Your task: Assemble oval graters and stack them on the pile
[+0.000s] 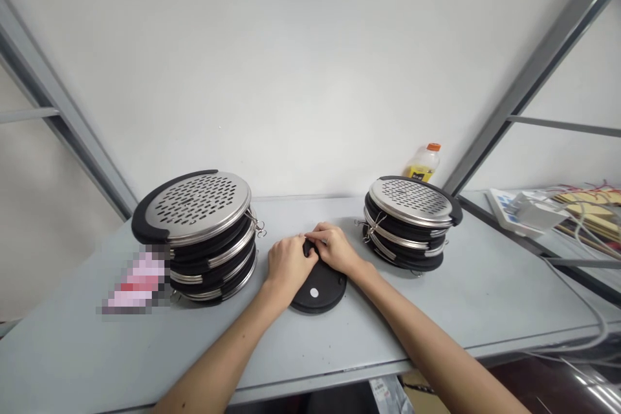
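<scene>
A flat black round disc (320,297) with a white dot on its face lies on the table in front of me. My left hand (291,264) is closed on the disc's far left edge, its thumb pressing the top. Beside it my right hand (336,247) is bent over the far right edge, fingers pinched close to the left ones. Whatever small part sits between the fingertips is hidden. To the left stands a stack of round perforated metal lids with black rims (198,207). A similar stack (412,200) is on the right, with wire loops at its side.
Behind the right stack is a bottle (427,160) with an orange cap and yellow label. A pixelated pink item (138,278) lies left. Grey metal frame posts (528,87) flank the table (485,291). Wires and a white power strip (514,213) lie far right.
</scene>
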`<state>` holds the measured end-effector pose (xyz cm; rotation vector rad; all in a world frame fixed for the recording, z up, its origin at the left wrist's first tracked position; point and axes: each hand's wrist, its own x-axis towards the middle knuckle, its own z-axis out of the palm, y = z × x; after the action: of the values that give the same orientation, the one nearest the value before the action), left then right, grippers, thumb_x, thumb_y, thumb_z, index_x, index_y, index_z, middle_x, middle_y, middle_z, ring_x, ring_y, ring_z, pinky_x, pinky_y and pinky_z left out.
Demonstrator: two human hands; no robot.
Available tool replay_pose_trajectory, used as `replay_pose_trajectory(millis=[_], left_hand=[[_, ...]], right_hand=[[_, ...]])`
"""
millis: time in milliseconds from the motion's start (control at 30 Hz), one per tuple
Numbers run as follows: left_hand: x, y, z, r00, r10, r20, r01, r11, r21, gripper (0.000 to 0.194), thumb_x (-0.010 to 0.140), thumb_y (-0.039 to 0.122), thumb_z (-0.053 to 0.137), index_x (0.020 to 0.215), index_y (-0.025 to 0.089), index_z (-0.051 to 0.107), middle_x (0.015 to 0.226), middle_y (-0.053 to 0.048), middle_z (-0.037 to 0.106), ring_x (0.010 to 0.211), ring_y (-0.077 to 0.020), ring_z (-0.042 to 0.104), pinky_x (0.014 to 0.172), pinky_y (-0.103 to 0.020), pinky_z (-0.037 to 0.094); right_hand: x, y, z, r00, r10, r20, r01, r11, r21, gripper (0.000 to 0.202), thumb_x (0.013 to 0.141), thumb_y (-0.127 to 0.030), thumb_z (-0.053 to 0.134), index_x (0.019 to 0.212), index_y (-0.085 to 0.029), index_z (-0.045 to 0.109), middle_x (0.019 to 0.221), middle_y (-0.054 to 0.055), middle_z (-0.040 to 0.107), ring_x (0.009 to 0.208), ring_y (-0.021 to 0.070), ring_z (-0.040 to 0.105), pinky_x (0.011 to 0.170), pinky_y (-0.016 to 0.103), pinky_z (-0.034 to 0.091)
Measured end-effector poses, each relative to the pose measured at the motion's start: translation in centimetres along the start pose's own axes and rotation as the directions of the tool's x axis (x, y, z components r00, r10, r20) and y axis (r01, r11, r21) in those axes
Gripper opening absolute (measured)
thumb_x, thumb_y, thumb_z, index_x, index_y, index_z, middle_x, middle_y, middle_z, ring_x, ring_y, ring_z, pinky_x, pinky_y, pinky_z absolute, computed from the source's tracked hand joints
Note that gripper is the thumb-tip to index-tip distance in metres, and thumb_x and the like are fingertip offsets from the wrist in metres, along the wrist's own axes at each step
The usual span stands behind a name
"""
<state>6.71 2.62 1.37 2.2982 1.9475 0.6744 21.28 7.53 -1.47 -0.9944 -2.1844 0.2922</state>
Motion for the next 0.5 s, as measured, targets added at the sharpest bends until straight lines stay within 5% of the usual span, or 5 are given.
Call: replay_pose_trajectory(millis=[500], left_hand=[[0.25, 0.13, -0.11, 0.998, 0.019, 0.061, -0.025, 0.994, 0.106, 0.024, 0.083, 0.029, 0.052, 0.096, 0.017, 0.068, 0.083, -0.011, 0.072, 0.077, -0.0286, 0.069, 0.067, -0.034, 0.048]], right_hand=[[0.1, -0.55, 0.06, 0.999, -0.028, 0.029, 0.03, 0.996, -0.08, 0.035, 0.083, -0.001, 0.046, 0.091, -0.02, 0.074, 0.073, 0.005, 0.056, 0.075, 0.0173, 0.05, 0.069, 0.028, 0.041]])
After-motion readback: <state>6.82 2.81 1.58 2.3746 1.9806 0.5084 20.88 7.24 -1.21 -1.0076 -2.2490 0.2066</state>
